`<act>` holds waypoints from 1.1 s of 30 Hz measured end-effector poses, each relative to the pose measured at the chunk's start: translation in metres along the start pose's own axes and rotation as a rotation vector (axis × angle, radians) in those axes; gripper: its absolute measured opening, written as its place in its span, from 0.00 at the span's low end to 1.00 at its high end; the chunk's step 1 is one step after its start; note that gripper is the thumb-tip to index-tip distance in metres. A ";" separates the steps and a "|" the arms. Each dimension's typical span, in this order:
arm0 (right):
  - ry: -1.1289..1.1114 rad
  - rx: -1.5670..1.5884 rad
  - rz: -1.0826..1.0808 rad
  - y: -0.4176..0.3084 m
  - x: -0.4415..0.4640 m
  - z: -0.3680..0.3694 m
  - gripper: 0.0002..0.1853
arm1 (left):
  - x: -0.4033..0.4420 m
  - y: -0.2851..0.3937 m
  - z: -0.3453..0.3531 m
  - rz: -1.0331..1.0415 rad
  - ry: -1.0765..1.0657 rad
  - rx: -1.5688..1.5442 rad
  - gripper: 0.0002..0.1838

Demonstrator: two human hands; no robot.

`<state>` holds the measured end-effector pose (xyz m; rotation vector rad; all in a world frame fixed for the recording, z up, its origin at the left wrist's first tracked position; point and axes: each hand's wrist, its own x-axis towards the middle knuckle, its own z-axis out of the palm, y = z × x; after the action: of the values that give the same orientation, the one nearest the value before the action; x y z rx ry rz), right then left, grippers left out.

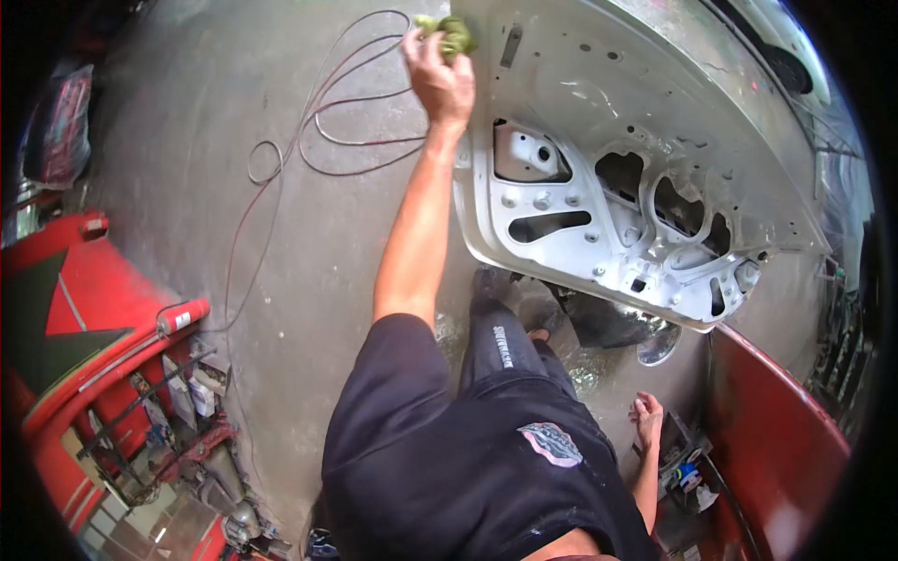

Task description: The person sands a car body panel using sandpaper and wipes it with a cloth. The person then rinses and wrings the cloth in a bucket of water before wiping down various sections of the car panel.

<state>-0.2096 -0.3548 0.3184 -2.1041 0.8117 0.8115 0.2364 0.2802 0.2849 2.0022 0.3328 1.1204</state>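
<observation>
A crumpled green cloth (456, 39) is in my left hand (440, 82), whose fingers are wrapped round it. That arm is stretched out toward the top of the view, beside the left edge of a pale grey car body panel (580, 201) with several cut-outs and holes. Whether the cloth touches the panel's edge is hard to tell. Low on the right, my right hand (646, 418) hangs beside my body with its fingers loosely bent and apart, holding nothing. It is nearest to a red panel (781, 430).
A thin hose (304, 140) lies in loops on the grey floor (187, 122). Red bodywork (112, 290) and assorted tools and parts are at the left. A dark glossy piece (608, 323) shows beneath the pale panel. Part of a white vehicle (781, 37) is at the top right.
</observation>
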 end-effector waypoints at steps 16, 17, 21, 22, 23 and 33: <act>-0.066 0.036 0.056 0.009 0.007 0.005 0.19 | -0.135 -0.046 -0.052 -0.452 -0.762 0.095 0.13; -0.064 0.038 0.050 0.006 0.005 0.003 0.19 | -0.139 -0.056 -0.058 -0.572 -0.740 -0.002 0.13; -0.038 0.020 -0.009 -0.001 0.000 -0.002 0.19 | -0.085 -0.039 -0.070 -0.676 -0.248 -0.244 0.12; -0.036 0.007 -0.009 -0.004 -0.002 -0.003 0.19 | -0.071 -0.052 -0.060 -0.548 -0.170 -0.219 0.12; -0.033 -0.004 -0.012 -0.008 -0.003 -0.002 0.19 | -0.059 -0.057 -0.046 -0.491 -0.093 -0.249 0.13; -0.025 -0.066 -0.011 -0.021 -0.020 -0.005 0.19 | -0.073 -0.111 0.041 -0.196 -0.385 0.212 0.17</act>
<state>-0.2046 -0.3413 0.3447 -2.1500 0.7692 0.8672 0.2443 0.2898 0.1465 2.2604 0.4477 0.5805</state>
